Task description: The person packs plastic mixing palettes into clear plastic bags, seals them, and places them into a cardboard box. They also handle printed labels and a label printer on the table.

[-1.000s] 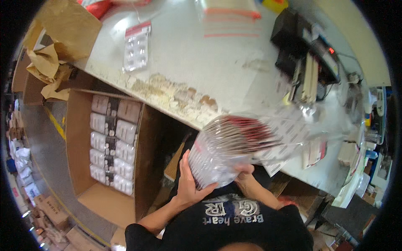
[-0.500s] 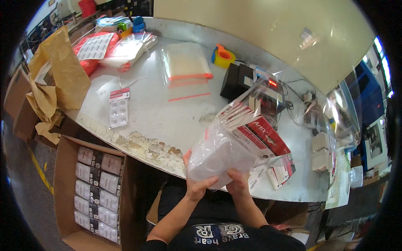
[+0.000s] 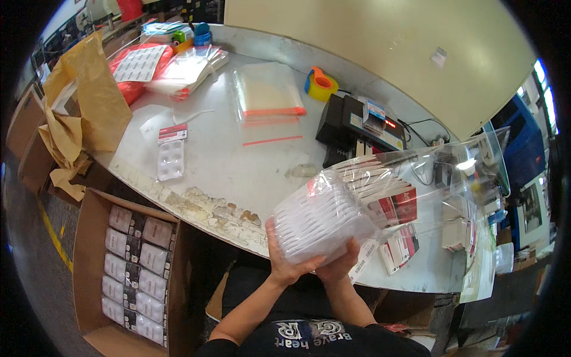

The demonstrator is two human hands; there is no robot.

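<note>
Both my hands hold a clear plastic bag (image 3: 318,217) above the table's near edge. Inside it is a stack of white plastic blister packs with red and white header cards, their layered edges facing up. My left hand (image 3: 287,262) wraps the bag's left and lower side, fingers partly behind it. My right hand (image 3: 340,262) grips the lower right, its thumb against the plastic. The bag's loose end stretches away to the right. Just right of my hands, several loose red and white cards (image 3: 398,249) lie on the table. A single blister pack (image 3: 171,159) rests farther left.
Clear bags with red strips (image 3: 270,89) lie mid-table, near a yellow and orange tape dispenser (image 3: 321,83) and a black machine (image 3: 363,124) with a red display. A carton (image 3: 83,268) of packs stands lower left, below brown paper (image 3: 95,89). More cards (image 3: 455,233) are stacked at right.
The bagged stack has been turned, so its layered edges now show instead of a broad face. The bag's loose end has swung down to the right. Both hands have shifted their hold.
</note>
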